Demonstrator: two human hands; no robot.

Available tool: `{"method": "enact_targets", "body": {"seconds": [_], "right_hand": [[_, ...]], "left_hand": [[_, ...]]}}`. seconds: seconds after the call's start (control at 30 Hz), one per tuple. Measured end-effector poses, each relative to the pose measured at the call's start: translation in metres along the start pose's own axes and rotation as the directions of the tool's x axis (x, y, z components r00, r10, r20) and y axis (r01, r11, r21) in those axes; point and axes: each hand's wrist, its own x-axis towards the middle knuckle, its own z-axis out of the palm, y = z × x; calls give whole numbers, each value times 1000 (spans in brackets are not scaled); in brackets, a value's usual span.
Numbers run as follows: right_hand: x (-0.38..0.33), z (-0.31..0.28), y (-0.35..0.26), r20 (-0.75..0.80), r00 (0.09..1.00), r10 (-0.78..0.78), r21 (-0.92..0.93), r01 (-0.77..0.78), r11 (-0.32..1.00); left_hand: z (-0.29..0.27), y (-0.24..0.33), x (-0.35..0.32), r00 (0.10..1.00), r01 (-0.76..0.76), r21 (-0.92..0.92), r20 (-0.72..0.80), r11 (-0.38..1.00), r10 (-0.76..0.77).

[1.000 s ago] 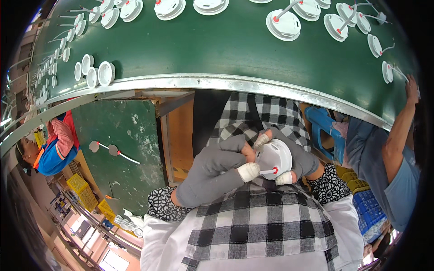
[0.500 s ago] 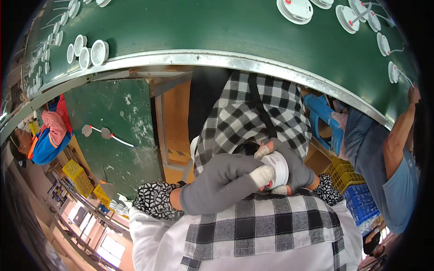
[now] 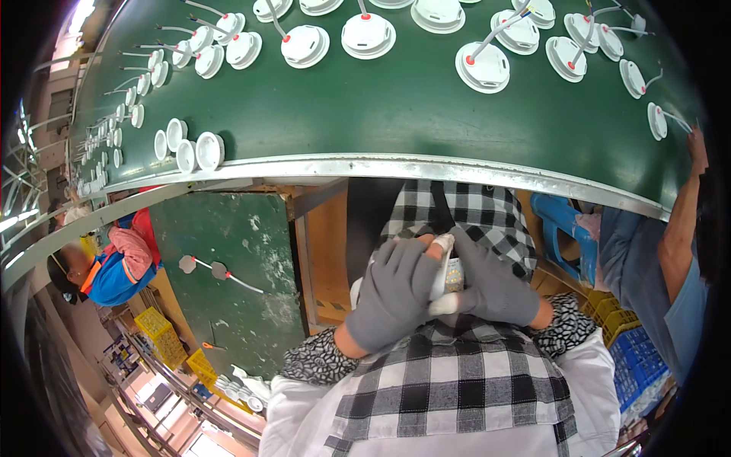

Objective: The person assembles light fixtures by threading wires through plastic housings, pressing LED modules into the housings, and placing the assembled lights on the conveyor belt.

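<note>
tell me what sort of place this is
Probably a factory assembly workshop. A long green bench carries rows of similar white round fixtures, many with cables; yellow plastic crates show at the lower left, and a co-worker's hand is at the same bench on the right.

You are in a factory workshop, on what looks like an assembly line: a long green bench (image 3: 327,114) with a metal edge (image 3: 365,166) runs across in front of you, and many near-identical white round pieces (image 3: 368,36) with grey cords stand along it in loose rows. Your left hand (image 3: 392,293) and right hand (image 3: 495,282) wear grey work gloves with wrapped fingertips. A worn green side table (image 3: 236,320), spotted with pale stains, carries an orange-handled tool (image 3: 215,346). Stacked plastic crates, yellow (image 3: 162,335) to your left and blue (image 3: 636,365) to your right, suit a production floor, as do the co-workers at either side of you, one in a blue and red vest (image 3: 126,266), the other with an arm (image 3: 678,244) stretched to the bench
</note>
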Motion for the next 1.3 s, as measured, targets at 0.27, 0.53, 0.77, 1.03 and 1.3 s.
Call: {"method": "enact_targets", "body": {"seconds": [0.27, 0.53, 0.77, 1.03, 1.3], "right_hand": [[-13, -31, -10, 139, 541, -829, -580, 723, 374], [-9, -14, 7, 383, 320, -867, -638, 770, 3], [-8, -27, -10, 564, 336, -755, -416, 905, 92], [5, -31, 0, 516, 369, -773, -376, 908, 183], [17, -35, -4, 483, 316, -817, -315, 933, 174]], "left_hand": [[-25, -16, -6, 914, 373, -649, 378, 663, -144], [-31, -11, -6, 927, 320, -659, 365, 680, -83], [-26, -12, -6, 914, 289, -613, 406, 736, -21], [-29, -10, -2, 885, 344, -463, 451, 817, -116], [-24, -14, 0, 878, 362, -599, 476, 714, -46]]}}
